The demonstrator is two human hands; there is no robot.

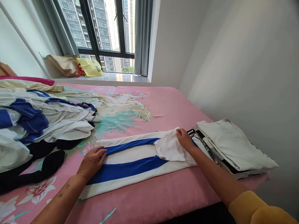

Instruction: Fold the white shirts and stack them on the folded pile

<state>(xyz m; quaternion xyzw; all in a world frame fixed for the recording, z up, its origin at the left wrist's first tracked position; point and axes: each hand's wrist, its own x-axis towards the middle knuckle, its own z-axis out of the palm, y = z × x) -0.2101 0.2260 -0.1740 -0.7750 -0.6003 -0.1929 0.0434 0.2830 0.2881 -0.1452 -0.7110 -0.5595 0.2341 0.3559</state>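
Observation:
A white shirt with blue stripes lies stretched sideways on the bed, its long sides folded in. One white sleeve is laid over the body near the right end. My left hand rests on the left end of the shirt, palm down with fingers extended. At the top edge by the sleeve, my right hand has its fingers pinched on the white cloth. Just right of it sits a stack of folded clothes, a white top uppermost; my right forearm passes in front of part of the stack.
A loose heap of white and blue clothes covers the left of the pink floral bed, with black garments at its front. On the windowsill stand a brown paper bag and a yellow bag. A wall rises at right.

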